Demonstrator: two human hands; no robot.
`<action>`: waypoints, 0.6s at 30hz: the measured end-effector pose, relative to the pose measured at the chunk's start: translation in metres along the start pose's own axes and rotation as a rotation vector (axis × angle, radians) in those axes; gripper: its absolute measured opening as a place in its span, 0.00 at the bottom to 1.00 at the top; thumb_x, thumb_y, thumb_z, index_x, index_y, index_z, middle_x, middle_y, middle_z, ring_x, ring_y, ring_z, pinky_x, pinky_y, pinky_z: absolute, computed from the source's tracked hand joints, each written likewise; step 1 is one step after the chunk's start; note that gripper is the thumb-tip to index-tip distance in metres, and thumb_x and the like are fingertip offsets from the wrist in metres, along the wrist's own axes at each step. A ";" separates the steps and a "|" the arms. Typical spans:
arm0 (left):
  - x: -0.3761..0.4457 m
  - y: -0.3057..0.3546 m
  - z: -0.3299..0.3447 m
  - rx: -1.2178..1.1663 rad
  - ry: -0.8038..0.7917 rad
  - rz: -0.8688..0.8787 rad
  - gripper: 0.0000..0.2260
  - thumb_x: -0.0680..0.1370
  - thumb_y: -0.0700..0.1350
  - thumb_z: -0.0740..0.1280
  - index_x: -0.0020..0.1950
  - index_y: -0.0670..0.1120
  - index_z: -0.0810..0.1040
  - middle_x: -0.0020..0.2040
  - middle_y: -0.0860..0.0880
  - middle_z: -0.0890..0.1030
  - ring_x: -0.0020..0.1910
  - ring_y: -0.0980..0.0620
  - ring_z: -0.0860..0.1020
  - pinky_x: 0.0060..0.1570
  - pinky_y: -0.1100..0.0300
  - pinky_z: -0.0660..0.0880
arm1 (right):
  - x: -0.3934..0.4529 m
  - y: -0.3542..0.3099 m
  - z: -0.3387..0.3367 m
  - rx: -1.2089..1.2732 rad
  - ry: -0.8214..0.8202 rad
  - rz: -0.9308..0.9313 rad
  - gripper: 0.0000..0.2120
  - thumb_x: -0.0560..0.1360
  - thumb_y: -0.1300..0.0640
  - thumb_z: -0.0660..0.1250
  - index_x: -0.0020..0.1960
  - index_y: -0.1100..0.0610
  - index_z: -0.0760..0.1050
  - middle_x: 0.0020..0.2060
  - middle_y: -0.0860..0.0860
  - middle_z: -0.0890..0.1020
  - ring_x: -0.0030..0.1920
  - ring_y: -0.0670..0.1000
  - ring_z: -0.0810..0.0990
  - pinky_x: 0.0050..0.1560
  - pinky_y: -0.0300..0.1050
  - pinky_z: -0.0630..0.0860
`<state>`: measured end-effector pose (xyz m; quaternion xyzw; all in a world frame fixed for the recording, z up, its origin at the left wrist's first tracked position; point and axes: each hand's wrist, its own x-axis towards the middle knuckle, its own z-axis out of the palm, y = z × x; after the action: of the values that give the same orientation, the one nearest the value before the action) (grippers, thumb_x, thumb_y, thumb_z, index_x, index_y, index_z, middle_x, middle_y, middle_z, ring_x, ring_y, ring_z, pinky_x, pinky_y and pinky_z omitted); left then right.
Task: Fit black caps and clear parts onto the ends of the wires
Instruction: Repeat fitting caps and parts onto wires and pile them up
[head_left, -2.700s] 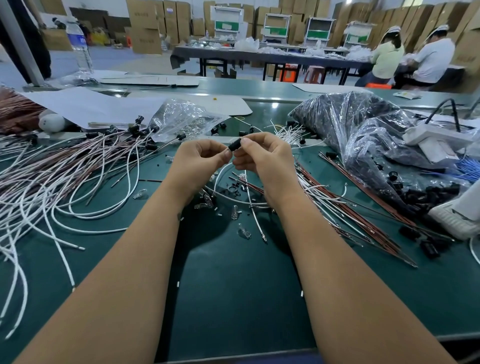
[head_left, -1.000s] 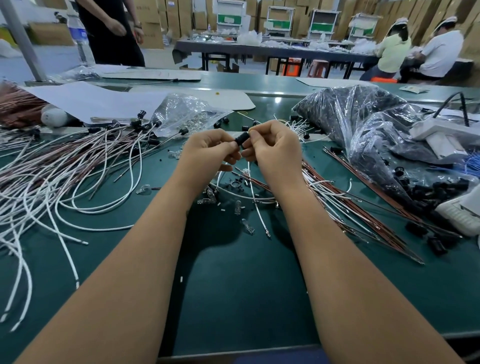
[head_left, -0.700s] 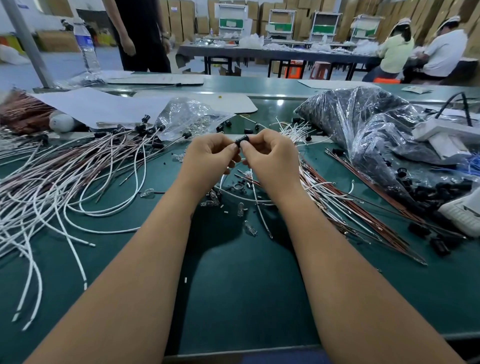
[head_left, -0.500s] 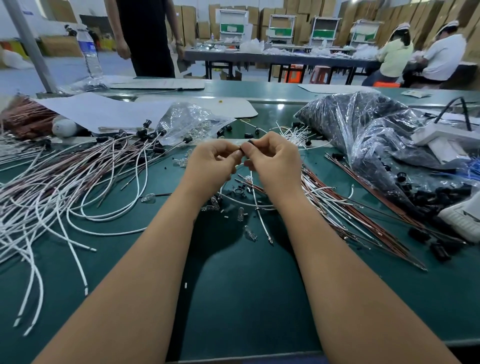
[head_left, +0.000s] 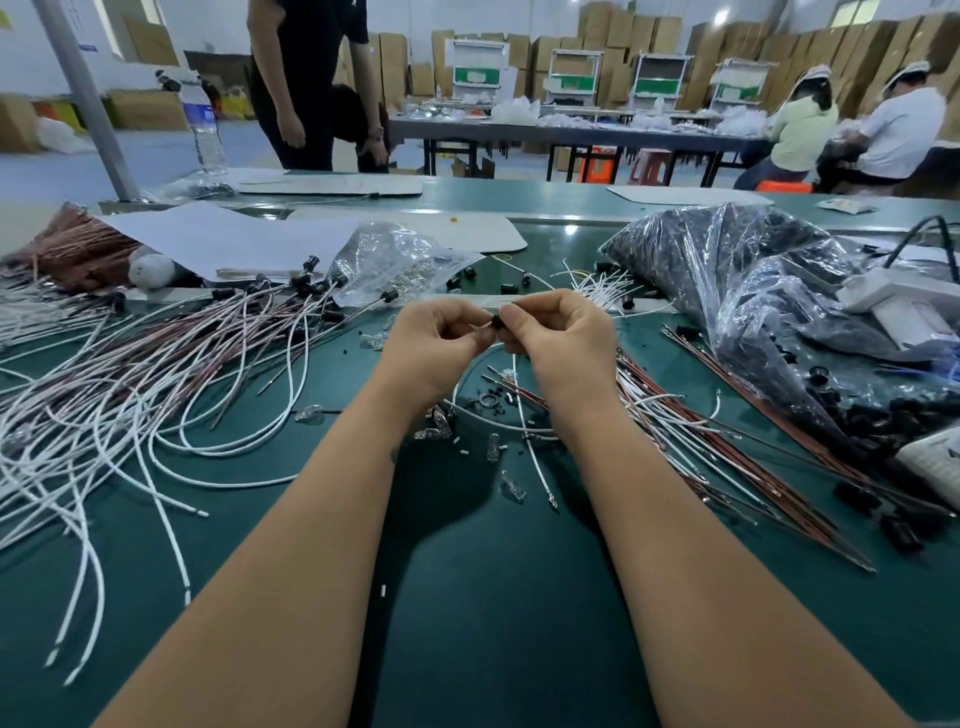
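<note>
My left hand (head_left: 434, 340) and my right hand (head_left: 563, 338) meet above the green table (head_left: 467, 597), fingers curled. Between their fingertips sits a small black cap (head_left: 497, 322); my right hand pinches it and my left hand pinches the wire end beside it. A white wire (head_left: 524, 415) hangs down from under my right hand. Loose clear parts (head_left: 511, 486) lie on the table below my hands. Wires that carry black caps (head_left: 306, 283) lie spread to the left. Bare white and brown wires (head_left: 691, 431) lie to the right.
A clear bag of clear parts (head_left: 400, 260) lies behind my left hand. Big plastic bags of black caps (head_left: 727, 270) fill the right side, with loose caps (head_left: 904, 410) spilled out. A person in black (head_left: 306, 83) stands beyond the table by a water bottle (head_left: 205, 127).
My hands have stayed together at the cap, with small finger shifts; the cap now shows between the fingertips again. The person in black has walked in from the left behind the table.
</note>
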<state>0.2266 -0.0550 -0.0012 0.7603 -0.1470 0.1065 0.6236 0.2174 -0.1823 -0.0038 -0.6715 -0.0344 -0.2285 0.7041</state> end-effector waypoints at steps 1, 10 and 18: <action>0.000 0.001 -0.001 -0.022 -0.023 -0.003 0.07 0.75 0.32 0.69 0.43 0.44 0.81 0.36 0.41 0.77 0.35 0.50 0.71 0.39 0.60 0.69 | 0.000 0.000 0.000 0.010 0.005 0.013 0.06 0.72 0.66 0.73 0.40 0.58 0.78 0.36 0.57 0.84 0.34 0.50 0.84 0.38 0.41 0.81; 0.004 -0.009 -0.019 -0.018 0.159 -0.060 0.06 0.79 0.36 0.64 0.46 0.45 0.78 0.40 0.44 0.78 0.34 0.51 0.73 0.36 0.56 0.73 | 0.006 -0.003 -0.009 -0.113 0.016 0.018 0.04 0.74 0.63 0.70 0.42 0.55 0.79 0.36 0.53 0.83 0.35 0.48 0.83 0.42 0.42 0.81; 0.013 -0.020 -0.040 -0.062 0.451 -0.079 0.08 0.81 0.40 0.61 0.44 0.50 0.73 0.35 0.51 0.76 0.21 0.64 0.66 0.23 0.72 0.63 | -0.002 -0.011 0.000 -0.751 -0.303 -0.235 0.02 0.74 0.58 0.70 0.44 0.55 0.82 0.33 0.43 0.80 0.34 0.40 0.77 0.39 0.37 0.73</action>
<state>0.2473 -0.0138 -0.0074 0.7029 0.0226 0.2444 0.6675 0.2117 -0.1818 0.0060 -0.8989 -0.1283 -0.2027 0.3665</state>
